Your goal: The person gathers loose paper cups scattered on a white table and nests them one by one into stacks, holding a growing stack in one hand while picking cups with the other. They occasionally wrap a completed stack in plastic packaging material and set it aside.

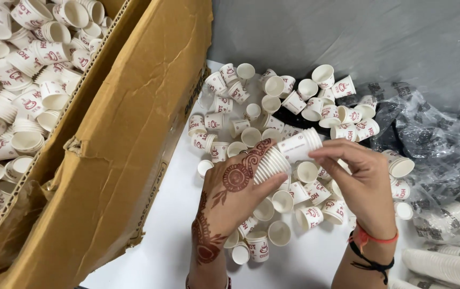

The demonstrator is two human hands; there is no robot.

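Observation:
My left hand (pixel 236 187), patterned with dark red henna, grips the bottom of a short stack of small white paper cups (pixel 289 152) held sideways above the table. My right hand (pixel 359 179) pinches the open top end of the same stack with its fingertips. Under and behind both hands lies a pile of loose white paper cups with red print (pixel 272 107), some upright, some on their sides.
A large cardboard box (pixel 128 139) full of the same cups (pixel 21 80) stands at the left, its flap leaning over the white table (pixel 160 246). Crumpled clear plastic sleeves (pixel 433 139) and bagged cup stacks (pixel 444 265) lie at the right. A grey wall is behind.

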